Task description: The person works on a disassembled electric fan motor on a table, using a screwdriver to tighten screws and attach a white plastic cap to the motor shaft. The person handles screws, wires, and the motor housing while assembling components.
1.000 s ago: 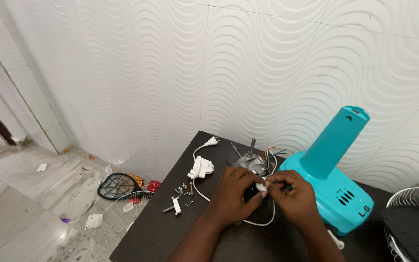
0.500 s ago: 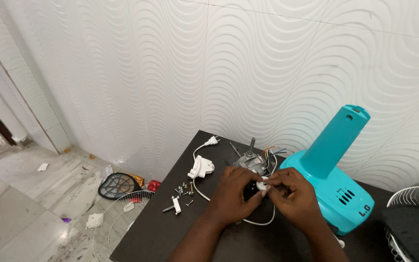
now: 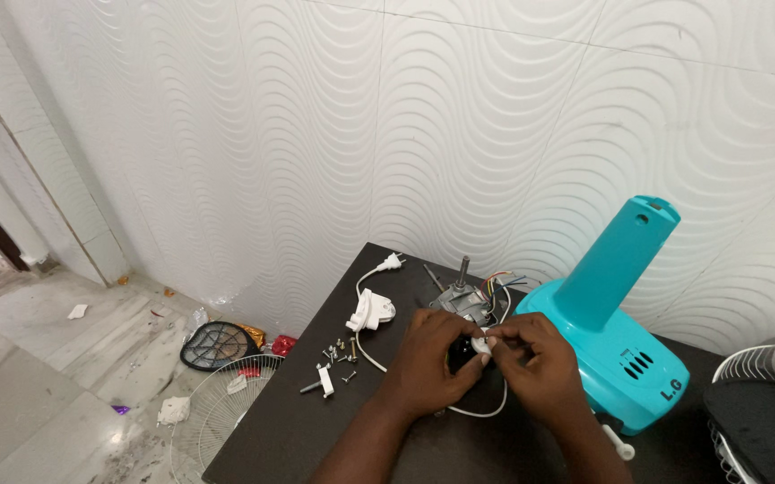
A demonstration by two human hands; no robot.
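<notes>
Both hands meet over the middle of a dark table [image 3: 298, 439]. My left hand [image 3: 428, 363] cups a small black part [image 3: 461, 351], and my right hand [image 3: 535, 358] pinches a small white piece [image 3: 480, 344] against it. A white cord [image 3: 477, 410] loops out from under my hands. Just behind them lies a grey fan motor [image 3: 466, 298] with a shaft and coloured wires. A turquoise fan base [image 3: 620, 332] with a slanted column stands to the right of my right hand.
A white plug [image 3: 391, 263], a white plastic piece [image 3: 369, 312] and several loose screws [image 3: 341, 351] lie at the table's left. A white fan grille [image 3: 217, 417] and a black round part [image 3: 217, 345] lie on the littered floor. Another grille and black cover [image 3: 755, 421] sit at right.
My fingers have shifted slightly on the small part, bringing the white piece closer to the black one. Everything else on the table has stayed put.
</notes>
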